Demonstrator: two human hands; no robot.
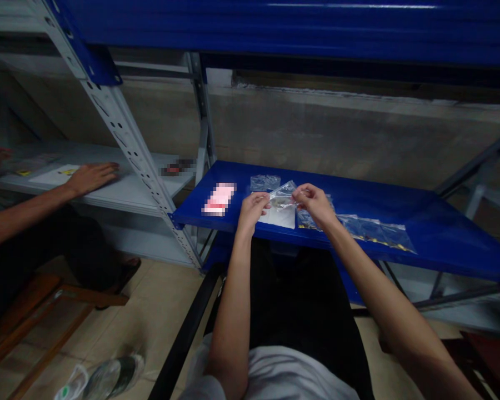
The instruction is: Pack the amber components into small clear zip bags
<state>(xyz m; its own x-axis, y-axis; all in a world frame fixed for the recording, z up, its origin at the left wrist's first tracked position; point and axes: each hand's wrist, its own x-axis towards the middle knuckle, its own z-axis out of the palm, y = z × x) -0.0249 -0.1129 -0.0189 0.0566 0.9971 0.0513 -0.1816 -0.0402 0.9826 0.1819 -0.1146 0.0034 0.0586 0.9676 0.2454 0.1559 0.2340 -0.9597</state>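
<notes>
- Head view: the left hand [255,208] pinched one side of a clear plastic bag [282,198] between thumb and fingers.
- The right hand [313,203] gripped the bag's other side at the fingertips.
- The bag was just above a white sheet [278,218] on the blue shelf [437,228].
- Bags with small yellowish pieces [375,231] lay right of the sheet.
- A co-worker's hand [92,179] was over the neighbouring grey shelf [138,191].
</notes>
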